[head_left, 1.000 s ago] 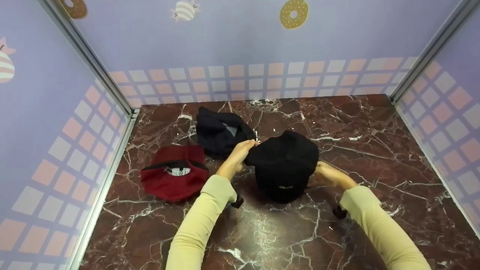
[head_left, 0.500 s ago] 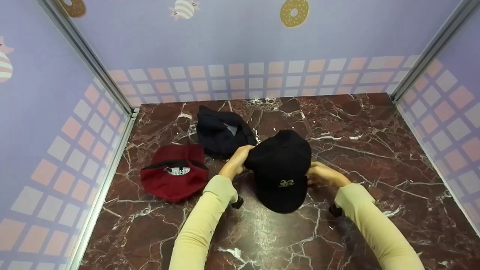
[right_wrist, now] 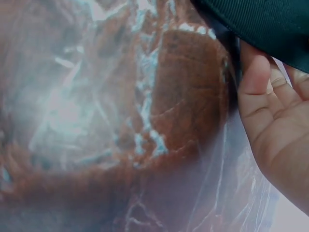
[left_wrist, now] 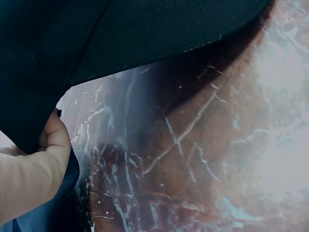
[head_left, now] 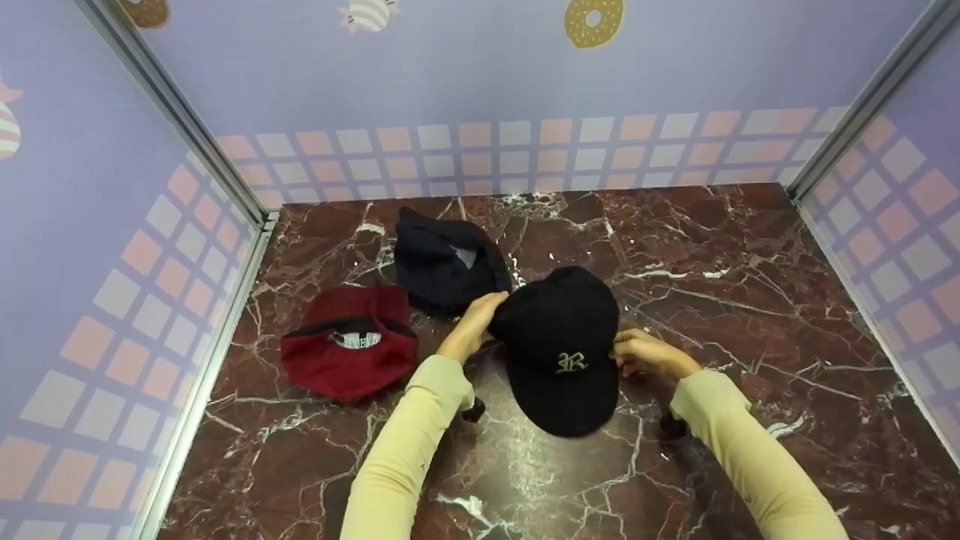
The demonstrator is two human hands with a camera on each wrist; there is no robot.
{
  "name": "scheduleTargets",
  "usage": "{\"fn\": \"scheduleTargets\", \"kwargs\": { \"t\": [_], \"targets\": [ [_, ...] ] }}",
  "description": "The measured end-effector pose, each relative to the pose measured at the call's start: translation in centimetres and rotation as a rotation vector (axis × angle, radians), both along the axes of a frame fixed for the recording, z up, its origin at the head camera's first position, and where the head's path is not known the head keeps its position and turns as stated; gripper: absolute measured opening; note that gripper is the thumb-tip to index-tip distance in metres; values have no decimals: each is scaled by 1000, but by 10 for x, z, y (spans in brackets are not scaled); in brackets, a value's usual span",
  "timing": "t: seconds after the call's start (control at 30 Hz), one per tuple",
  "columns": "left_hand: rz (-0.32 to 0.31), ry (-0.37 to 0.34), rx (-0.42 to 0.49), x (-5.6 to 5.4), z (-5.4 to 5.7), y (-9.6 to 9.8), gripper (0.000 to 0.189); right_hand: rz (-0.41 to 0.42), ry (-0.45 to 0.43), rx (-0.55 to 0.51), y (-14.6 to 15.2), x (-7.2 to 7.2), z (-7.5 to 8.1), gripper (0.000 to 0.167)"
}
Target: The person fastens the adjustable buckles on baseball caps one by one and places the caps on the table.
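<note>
A black baseball cap (head_left: pixel 559 315) with a gold emblem on its front is held above the dark red marbled surface, its brim toward the person. My left hand (head_left: pixel 474 324) pinches the cap's left edge; in the left wrist view, thumb and fingers of that left hand (left_wrist: pixel 41 169) close on the dark fabric below the brim. On the opposite side my right hand (head_left: pixel 651 352) grips the cap's right edge. The right wrist view shows the right hand's thumb (right_wrist: pixel 258 77) at the cap's underside, with the fingertips partly hidden by the fabric.
A dark navy cap (head_left: pixel 427 259) lies behind my left hand, crown down. Left of that forearm rests a red cap (head_left: pixel 322 367), its inside and white label showing. Purple walls (head_left: pixel 675 67) with pink and white squares enclose the marbled surface (head_left: pixel 720 285) at the back and sides.
The black cap has tipped so its brim and emblem now show fully, the brim lower and nearer the person. My right hand has shifted slightly left with it. The other caps stay put.
</note>
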State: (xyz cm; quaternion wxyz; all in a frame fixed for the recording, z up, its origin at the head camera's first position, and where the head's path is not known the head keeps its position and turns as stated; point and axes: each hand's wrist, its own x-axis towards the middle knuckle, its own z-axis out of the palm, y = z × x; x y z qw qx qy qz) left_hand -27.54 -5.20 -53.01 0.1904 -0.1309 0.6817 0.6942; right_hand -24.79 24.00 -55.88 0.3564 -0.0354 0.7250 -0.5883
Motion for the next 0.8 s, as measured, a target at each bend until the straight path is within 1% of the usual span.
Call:
{"fn": "scheduleTargets", "kwargs": {
  "t": [0.1, 0.17, 0.2, 0.3, 0.33, 0.4, 0.43, 0.47, 0.53, 0.6, 0.67, 0.7, 0.73, 0.77, 0.8],
  "targets": [
    [-5, -10, 6, 1, -5, 0, 37, -3, -1, 31, -1, 0, -1, 11],
    [-6, -23, 18, 2, -9, 0, 35, 35, 59, 93, -3, 0, 0, 12],
    [-14, -35, 21, 4, -6, -1, 35, 56, 92, 137, -4, 0, 2, 10],
    [-36, -22, 13, 5, -9, -2, 34, 132, 197, 250, -6, 0, 6, 8],
    [-45, -28, 1, 8, -4, -2, 35, 155, 226, 276, -6, 0, 7, 8],
    [-60, -39, -30, 12, 4, -2, 37, 179, 245, 297, -5, -2, 10, 9],
    [-64, -38, -41, 11, 0, -3, 38, 187, 252, 297, -4, -3, 11, 12],
    [-69, -46, -52, 11, 0, -3, 40, 197, 267, 297, -2, -5, 12, 15],
    [-75, -51, -100, 8, -4, -3, 43, 202, 285, 295, 1, -9, 16, 18],
    [-90, 1, -145, 3, -15, -6, 44, 208, 324, 305, 4, -14, 20, 19],
    [-103, 71, -203, -10, -43, -9, 47, 204, 372, 309, 6, -18, 26, 19],
    [-113, 95, -231, -15, -52, -10, 47, 198, 403, 319, 7, -20, 30, 19],
    [-126, 148, -252, -20, -64, -12, 49, 187, 437, 327, 7, -21, 34, 18],
    [-136, 163, -273, -23, -70, -13, 49, 175, 468, 336, 7, -23, 38, 19],
    [-144, 163, -292, -26, -74, -12, 49, 155, 484, 333, 7, -23, 42, 20]
  ]
}}
